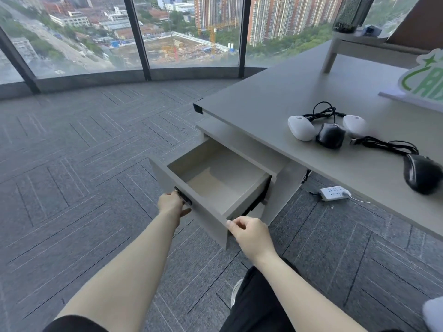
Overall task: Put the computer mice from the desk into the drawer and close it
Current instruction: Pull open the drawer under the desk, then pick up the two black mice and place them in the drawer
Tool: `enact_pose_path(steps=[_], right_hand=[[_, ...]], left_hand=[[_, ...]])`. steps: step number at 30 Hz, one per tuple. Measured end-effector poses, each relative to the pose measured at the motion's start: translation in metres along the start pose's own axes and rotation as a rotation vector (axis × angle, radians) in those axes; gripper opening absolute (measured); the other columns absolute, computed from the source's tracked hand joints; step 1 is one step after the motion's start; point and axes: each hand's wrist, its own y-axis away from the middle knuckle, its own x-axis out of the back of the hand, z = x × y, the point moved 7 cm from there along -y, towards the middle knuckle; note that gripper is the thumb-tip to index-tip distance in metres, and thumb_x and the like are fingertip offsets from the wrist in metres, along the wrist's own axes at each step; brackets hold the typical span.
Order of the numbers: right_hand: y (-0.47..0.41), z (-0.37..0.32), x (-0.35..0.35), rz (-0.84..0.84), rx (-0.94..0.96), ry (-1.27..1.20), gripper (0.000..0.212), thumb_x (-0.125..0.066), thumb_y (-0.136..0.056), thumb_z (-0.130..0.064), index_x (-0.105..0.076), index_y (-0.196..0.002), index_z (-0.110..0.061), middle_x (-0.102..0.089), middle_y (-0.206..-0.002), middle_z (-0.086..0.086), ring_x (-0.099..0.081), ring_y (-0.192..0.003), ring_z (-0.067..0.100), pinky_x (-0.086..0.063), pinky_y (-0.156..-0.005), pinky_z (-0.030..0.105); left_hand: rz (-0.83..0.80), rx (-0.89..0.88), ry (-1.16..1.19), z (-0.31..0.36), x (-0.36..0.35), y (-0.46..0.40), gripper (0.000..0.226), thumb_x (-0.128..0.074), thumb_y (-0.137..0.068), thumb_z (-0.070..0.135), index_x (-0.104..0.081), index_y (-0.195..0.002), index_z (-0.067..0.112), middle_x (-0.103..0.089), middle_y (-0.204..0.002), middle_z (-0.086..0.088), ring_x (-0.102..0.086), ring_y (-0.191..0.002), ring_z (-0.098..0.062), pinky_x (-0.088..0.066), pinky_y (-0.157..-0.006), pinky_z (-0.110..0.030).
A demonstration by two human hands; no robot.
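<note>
The grey drawer (217, 213) under the desk stands pulled out and holds nothing. My left hand (170, 202) grips the black handle (183, 195) on the drawer front. My right hand (250, 232) pinches the near right corner of the drawer front. On the grey desk (263, 101) lie several computer mice: a white mouse (300, 128), a small black mouse (330, 138) with a coiled cable, a second white mouse (354, 125), and a larger black wired mouse (422, 174) near the front edge.
A white power strip (334, 193) lies on the carpet under the desk. A white and green sign (424, 80) and a grey monitor riser (359, 47) stand further back on the desk. Floor-to-ceiling windows (119, 32) lie ahead. My legs are below the drawer.
</note>
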Motion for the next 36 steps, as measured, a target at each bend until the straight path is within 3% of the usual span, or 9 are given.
enact_pose_path(steps=[9,16,19,21,23,26,28,32,36], right_hand=[[0.041,-0.021,-0.059,-0.181,0.065,0.072,0.032,-0.066,-0.084,-0.04,-0.072,-0.074,-0.01,-0.075,-0.071,0.005,-0.064,-0.066,0.017,-0.057,-0.073,0.042],[0.058,-0.027,-0.082,-0.254,0.086,0.076,0.032,-0.067,-0.082,-0.039,-0.071,-0.075,-0.008,-0.076,-0.076,0.005,-0.07,-0.074,0.022,-0.06,-0.077,0.047],[0.062,-0.03,-0.086,-0.277,0.099,0.091,0.031,-0.065,-0.085,-0.037,-0.071,-0.078,-0.007,-0.076,-0.08,0.006,-0.068,-0.073,0.021,-0.06,-0.077,0.046],[0.065,-0.035,-0.08,-0.275,0.114,0.098,0.033,-0.061,-0.088,-0.041,-0.072,-0.082,-0.01,-0.075,-0.084,0.006,-0.07,-0.082,0.026,-0.059,-0.078,0.047],[0.065,-0.043,-0.056,-0.204,0.13,0.071,0.038,-0.056,-0.091,-0.042,-0.07,-0.083,-0.008,-0.074,-0.084,0.011,-0.069,-0.083,0.03,-0.056,-0.075,0.046],[0.057,-0.06,0.008,-0.01,0.19,0.068,0.038,-0.053,-0.094,-0.033,-0.067,-0.081,-0.001,-0.072,-0.079,0.017,-0.067,-0.079,0.033,-0.051,-0.067,0.039],[0.051,-0.068,0.064,0.151,0.232,0.081,0.028,-0.053,-0.094,-0.027,-0.071,-0.083,-0.008,-0.073,-0.076,0.009,-0.066,-0.078,0.027,-0.052,-0.072,0.036],[0.04,-0.061,0.184,0.531,0.269,0.15,0.021,-0.055,-0.093,-0.017,-0.071,-0.106,-0.015,-0.074,-0.098,0.003,-0.065,-0.09,0.021,-0.049,-0.079,0.028],[0.038,-0.031,0.286,0.873,0.207,0.374,0.033,-0.06,-0.085,-0.016,-0.065,-0.118,-0.015,-0.066,-0.116,0.012,-0.057,-0.107,0.038,-0.049,-0.09,0.043]], left_hand=[[0.041,-0.006,0.101,-0.018,0.084,0.016,0.02,-0.045,-0.098,0.01,-0.059,-0.109,0.002,-0.064,-0.096,-0.011,-0.065,-0.089,-0.032,-0.06,-0.063,-0.045],[0.045,-0.039,0.096,-0.024,0.118,0.019,0.025,-0.045,-0.096,0.01,-0.061,-0.113,0.0,-0.067,-0.102,-0.016,-0.065,-0.087,-0.031,-0.06,-0.049,-0.04],[0.073,-0.064,0.026,-0.024,0.129,0.025,0.02,-0.049,-0.097,0.014,-0.058,-0.106,-0.001,-0.063,-0.107,-0.016,-0.063,-0.092,-0.03,-0.059,-0.057,-0.042],[0.165,-0.116,-0.113,-0.012,0.138,0.037,0.015,-0.048,-0.096,0.015,-0.055,-0.093,0.002,-0.061,-0.112,-0.018,-0.061,-0.095,-0.035,-0.058,-0.072,-0.049],[0.28,-0.274,-0.353,0.015,0.138,0.057,0.02,-0.042,-0.093,0.018,-0.055,-0.1,0.005,-0.057,-0.123,-0.021,-0.059,-0.104,-0.039,-0.051,-0.088,-0.051],[0.28,-0.677,-0.498,0.074,0.095,0.114,0.033,-0.041,-0.097,0.016,-0.055,-0.124,0.004,-0.053,-0.13,-0.017,-0.052,-0.116,-0.033,-0.045,-0.093,-0.04],[0.174,-0.868,-0.523,0.104,0.044,0.149,0.032,-0.043,-0.098,0.016,-0.059,-0.122,0.004,-0.058,-0.124,-0.015,-0.056,-0.113,-0.029,-0.044,-0.088,-0.032],[-0.162,-1.027,-0.607,0.125,-0.082,0.206,0.026,-0.049,-0.096,0.019,-0.064,-0.114,0.008,-0.062,-0.113,-0.01,-0.059,-0.099,-0.022,-0.044,-0.083,-0.027],[-0.39,-1.118,-0.746,0.119,-0.201,0.259,0.031,-0.054,-0.092,0.023,-0.062,-0.121,0.012,-0.062,-0.12,-0.009,-0.06,-0.106,-0.026,-0.047,-0.091,-0.033]])
